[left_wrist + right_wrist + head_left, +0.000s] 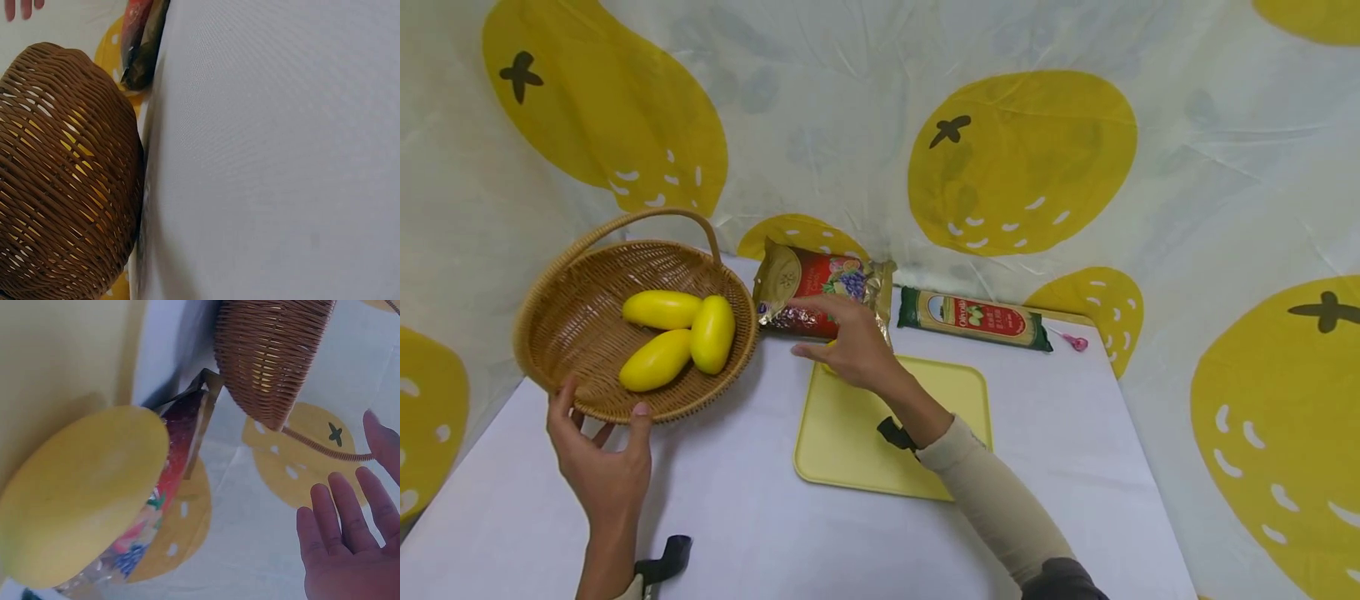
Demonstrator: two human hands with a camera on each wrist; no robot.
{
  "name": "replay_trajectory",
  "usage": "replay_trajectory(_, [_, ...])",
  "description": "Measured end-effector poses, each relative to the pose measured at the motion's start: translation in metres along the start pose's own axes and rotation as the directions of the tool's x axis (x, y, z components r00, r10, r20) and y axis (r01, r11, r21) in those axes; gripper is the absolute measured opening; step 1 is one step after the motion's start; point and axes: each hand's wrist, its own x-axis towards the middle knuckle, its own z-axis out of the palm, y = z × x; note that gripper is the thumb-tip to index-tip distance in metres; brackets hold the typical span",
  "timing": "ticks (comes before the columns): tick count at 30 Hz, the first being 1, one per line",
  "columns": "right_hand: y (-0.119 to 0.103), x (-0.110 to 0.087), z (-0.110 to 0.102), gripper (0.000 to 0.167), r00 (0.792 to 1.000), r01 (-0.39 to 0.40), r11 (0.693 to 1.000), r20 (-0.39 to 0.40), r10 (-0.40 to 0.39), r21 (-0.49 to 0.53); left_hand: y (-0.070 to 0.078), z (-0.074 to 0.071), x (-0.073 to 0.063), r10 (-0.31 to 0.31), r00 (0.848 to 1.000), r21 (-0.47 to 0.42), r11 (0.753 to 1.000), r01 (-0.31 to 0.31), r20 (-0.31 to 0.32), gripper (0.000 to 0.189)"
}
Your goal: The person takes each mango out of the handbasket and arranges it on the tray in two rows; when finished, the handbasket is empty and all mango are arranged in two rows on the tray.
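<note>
My left hand [606, 467] grips the near rim of a brown wicker basket [580, 333], which tilts its opening toward me. Three yellow mangoes [658, 360] lie inside it. My right hand [857, 342] hovers over the far left part of a yellow tray [880, 450], its fingers apart and nothing between them. Beneath that hand lies another mango [87, 494], mostly hidden in the head view but large in the right wrist view. The left wrist view shows the basket's woven outside [69, 169]; the left hand is out of that picture.
Behind the tray stands a red and gold candy bag [820, 279]. To its right lie a green-ended pasta packet [973, 318] and a pink lollipop [1077, 342]. A white cloth covers the table [737, 517]; a fruit-print curtain [850, 108] hangs behind.
</note>
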Motion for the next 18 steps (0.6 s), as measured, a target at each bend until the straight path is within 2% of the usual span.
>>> replay_trajectory(5, [-0.01,0.021,0.011,0.062,0.998,0.047,0.999,0.04,-0.047,0.015,-0.001,0.0,0.0,0.0,1.0,-0.001,1.0,0.0,-0.002,0.084])
replay_trajectory(10, [-0.018,0.041,0.023,0.064,0.99,0.058,0.998,0.124,-0.061,0.03,-0.001,0.0,0.001,-0.003,1.0,-0.003,1.0,0.003,-0.005,0.084])
replay_trajectory(18, [-0.03,0.075,0.045,0.064,0.959,0.137,0.99,0.253,-0.129,-0.014,0.0,-0.001,0.001,-0.011,1.0,0.008,1.0,0.011,-0.005,0.085])
